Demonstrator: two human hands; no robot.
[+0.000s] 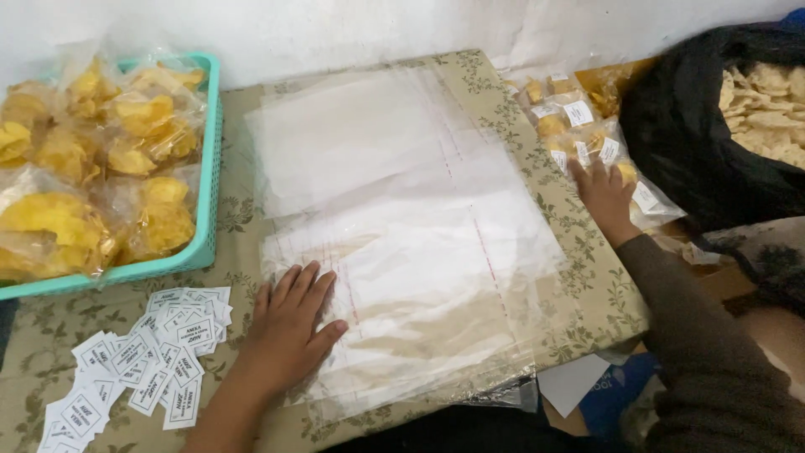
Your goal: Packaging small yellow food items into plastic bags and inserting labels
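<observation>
To your far left stands a turquoise plastic basket [206, 168], filled with sealed clear bags of yellow chips [101, 168] piled above its rim. Just below it, a loose scatter of small white printed paper labels [138, 365] lies on the beige floral-patterned table covering [587, 277], some overlapping, trailing toward the lower left corner. At your upper right, a black bag [688, 143] sits open, with pale cream crackers [767, 113] showing inside. A white wall [377, 29] runs behind the table. Below the table's near right edge lies a blue package [616, 394] with a white sheet [570, 382] beside it.
</observation>
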